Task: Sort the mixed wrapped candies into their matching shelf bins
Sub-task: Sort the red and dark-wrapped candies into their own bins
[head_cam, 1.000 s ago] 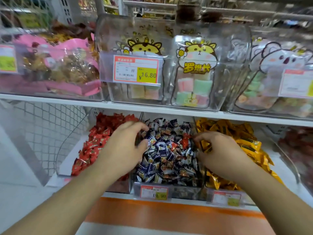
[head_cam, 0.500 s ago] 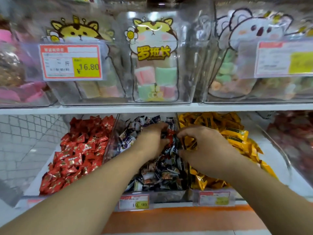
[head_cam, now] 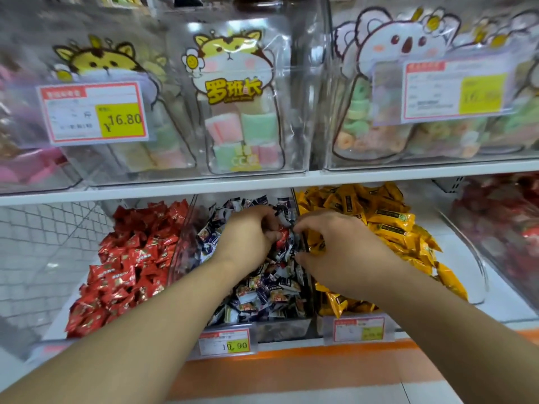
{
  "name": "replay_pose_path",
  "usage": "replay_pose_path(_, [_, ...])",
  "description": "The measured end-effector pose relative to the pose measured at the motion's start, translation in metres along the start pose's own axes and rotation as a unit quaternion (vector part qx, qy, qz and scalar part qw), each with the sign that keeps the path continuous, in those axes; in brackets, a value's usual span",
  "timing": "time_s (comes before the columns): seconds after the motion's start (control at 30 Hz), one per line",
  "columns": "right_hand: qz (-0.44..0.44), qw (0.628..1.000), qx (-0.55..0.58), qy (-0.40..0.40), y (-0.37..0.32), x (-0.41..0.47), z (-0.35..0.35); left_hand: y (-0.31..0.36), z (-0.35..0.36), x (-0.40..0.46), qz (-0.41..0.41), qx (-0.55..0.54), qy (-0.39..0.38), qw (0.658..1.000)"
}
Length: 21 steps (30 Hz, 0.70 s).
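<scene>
Shelf bins (head_cam: 186,217); both hands (head_cam: 248,237) amid mixed candies (head_cam: 262,290).

I am looking at a retail shop, confectionery aisle. Evidence: white shelf (head_cam: 262,182) carrying clear plastic bins; printed price tags, one reading 16.80 (head_cam: 93,112), another 19.90 (head_cam: 224,342); bulk wrapped sweets heaped by colour, red (head_cam: 131,258), yellow (head_cam: 388,223); cartoon-printed marshmallow bags (head_cam: 236,106) displayed above.
</scene>
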State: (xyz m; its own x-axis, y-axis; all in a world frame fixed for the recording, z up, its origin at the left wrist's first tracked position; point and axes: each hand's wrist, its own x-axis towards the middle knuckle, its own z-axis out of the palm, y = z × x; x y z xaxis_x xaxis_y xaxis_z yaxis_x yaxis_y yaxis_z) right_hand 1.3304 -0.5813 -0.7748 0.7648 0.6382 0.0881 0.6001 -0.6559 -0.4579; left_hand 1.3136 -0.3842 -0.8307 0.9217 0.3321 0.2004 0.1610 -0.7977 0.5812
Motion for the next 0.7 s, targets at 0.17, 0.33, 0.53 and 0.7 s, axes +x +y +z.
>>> replay_pose_path(0.17, [0.009, 1.000, -0.022, -0.005, -0.007, 0.000, 0.002, 0.006, -0.050, -0.035, -0.025, -0.061, 0.074, 0.995])
replay_pose_path(0.33, [0.010, 0.999, -0.051, -0.004, -0.015, -0.002, 0.004, -0.035, -0.121, -0.070, -0.094, -0.057, 0.182, 0.977])
replay_pose_path(0.53, [0.022, 0.997, -0.072, -0.003, -0.025, -0.002, 0.007, -0.066, -0.144, -0.093, -0.135, 0.119, 0.118, 0.977])
replay_pose_path(0.7, [0.011, 0.989, -0.143, 0.026, -0.036, 0.014, 0.018, -0.053, -0.113, -0.102, 0.001, 0.084, -0.026, 0.996])
